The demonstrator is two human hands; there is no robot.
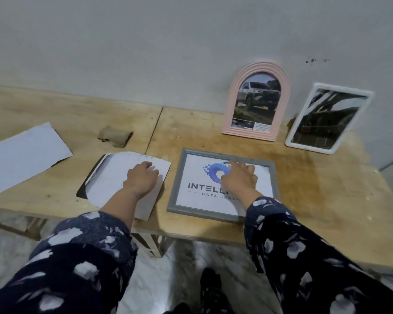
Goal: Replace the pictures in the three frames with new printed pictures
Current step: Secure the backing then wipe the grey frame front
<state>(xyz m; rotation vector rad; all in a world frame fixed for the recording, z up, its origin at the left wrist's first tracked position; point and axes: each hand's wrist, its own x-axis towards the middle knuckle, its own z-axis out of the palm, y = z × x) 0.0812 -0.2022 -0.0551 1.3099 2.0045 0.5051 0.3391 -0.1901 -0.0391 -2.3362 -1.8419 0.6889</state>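
Under the right hand (239, 177), a grey rectangular frame (222, 185) lies flat, face up, near the front edge of the plywood table (327, 182). It holds a logo print (195, 177), which the fingers, curled down, press or pick at near the frame's upper right; whether they pinch anything cannot be told. Lying flat keeps the frame steady for this work.

Left of that grip, the left hand (142, 177) rests on a stack of loose printed sheets (114, 175), fingers loosely bent, apparently holding the stack in place for the next pick.

Beyond the right hand, a pink arched frame (256, 103) with a truck photo and a white rectangular frame (329, 118) lean upright against the wall, probably set aside. Far left lies another white sheet (25, 155); beyond the left hand, a crumpled brown wad (115, 135).
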